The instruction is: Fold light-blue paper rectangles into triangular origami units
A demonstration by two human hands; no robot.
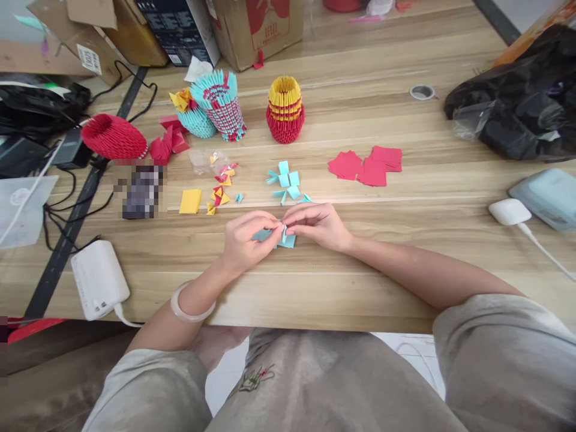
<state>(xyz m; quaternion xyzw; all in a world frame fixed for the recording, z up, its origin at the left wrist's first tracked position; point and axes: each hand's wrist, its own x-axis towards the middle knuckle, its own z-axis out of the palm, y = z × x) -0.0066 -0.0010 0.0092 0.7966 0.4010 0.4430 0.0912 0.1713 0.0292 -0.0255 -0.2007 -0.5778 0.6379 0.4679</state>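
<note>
My left hand (pixel 246 240) and my right hand (pixel 321 225) meet fingertip to fingertip near the table's front, both pinching a small light blue paper piece (pixel 284 233). Under them lie flat light blue paper sheets (pixel 288 242), partly hidden by my fingers. Just beyond, several folded light blue pieces (pixel 284 180) are scattered. Left of those are yellow and red folded pieces (pixel 219 196) and a yellow paper stack (pixel 190 201). Red paper squares (pixel 372 171) lie to the right.
A red and yellow paper vase (pixel 286 114), a blue and red one (pixel 222 108) and a red one (pixel 114 137) stand farther back. White charger (pixel 99 279) at left; cardboard box (pixel 256 30) behind; black bag (pixel 517 96) and pale blue case (pixel 549 198) at right.
</note>
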